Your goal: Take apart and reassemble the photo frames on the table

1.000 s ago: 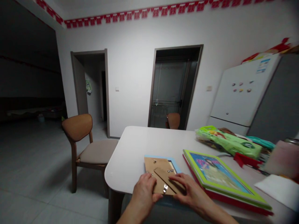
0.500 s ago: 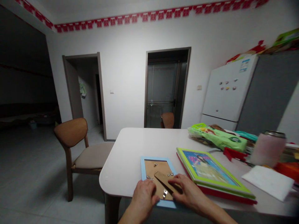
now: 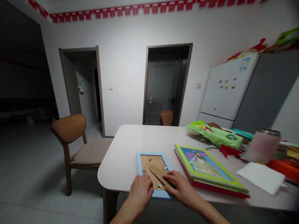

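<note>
A light-blue picture frame (image 3: 139, 161) lies face down near the table's front edge, showing its brown backing board (image 3: 146, 159). Small metal clips sit around the board, and a brown stand leg (image 3: 156, 171) is hinged on it, slanting across the middle. My left hand (image 3: 140, 189) grips the frame's lower left side, its fingers bent and close together. On the lower right, my right hand (image 3: 178, 187) has its thumb and fingers around the stand leg, partly covering it and the frame's right edge.
Right of my hands, a green picture frame (image 3: 221, 183) with a photo lies on a red one (image 3: 218, 190). Beyond are a green packet (image 3: 217, 137), a pink jar (image 3: 263, 146), and white paper (image 3: 260, 177). A chair (image 3: 70, 129) stands left of the white table (image 3: 123, 146).
My left hand has shifted outward from the backing board to the frame's left edge. My right hand stays at the stand leg. The whole view has shifted slightly.
</note>
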Motion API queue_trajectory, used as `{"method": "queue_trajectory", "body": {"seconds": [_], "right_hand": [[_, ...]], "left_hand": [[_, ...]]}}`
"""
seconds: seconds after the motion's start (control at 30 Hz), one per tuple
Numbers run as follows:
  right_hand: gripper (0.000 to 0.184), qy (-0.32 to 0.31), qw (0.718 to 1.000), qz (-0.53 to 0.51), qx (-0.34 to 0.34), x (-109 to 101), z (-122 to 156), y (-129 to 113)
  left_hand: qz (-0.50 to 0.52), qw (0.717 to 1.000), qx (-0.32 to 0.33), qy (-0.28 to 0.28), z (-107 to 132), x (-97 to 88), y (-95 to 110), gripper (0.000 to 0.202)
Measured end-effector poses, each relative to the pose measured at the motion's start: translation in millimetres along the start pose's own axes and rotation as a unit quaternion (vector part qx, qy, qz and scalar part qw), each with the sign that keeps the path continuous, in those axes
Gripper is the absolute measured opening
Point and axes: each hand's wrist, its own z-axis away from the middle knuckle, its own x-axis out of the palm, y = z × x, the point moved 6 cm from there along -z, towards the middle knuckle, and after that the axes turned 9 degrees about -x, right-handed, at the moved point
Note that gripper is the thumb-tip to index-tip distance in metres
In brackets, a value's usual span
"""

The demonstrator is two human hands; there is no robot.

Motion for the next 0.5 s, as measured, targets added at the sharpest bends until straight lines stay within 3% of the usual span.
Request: {"method": "queue_trajectory", "body": {"seconds": [0.07,0.17,0.33,0.5], "right_hand": [[0.037,0.004,1.000,0.009,0.012,-4,-5,4],[0.034,0.019,0.997,0.059,0.040,-8,-18,17],[0.026,0.002,0.992,0.109,0.056,-1,-37,32],[0.027,-0.005,0.993,0.116,0.032,1,-40,30]], "left_hand": [[0.004,1.000,-0.001,0.002,4,2.6,-1,0.017],[0.017,1.000,-0.005,0.003,6,7.4,-5,0.038],[0.035,0.999,-0.006,-0.010,7,7.8,-10,0.040],[0.050,0.999,-0.017,0.003,10,8.3,-14,0.053]]}}
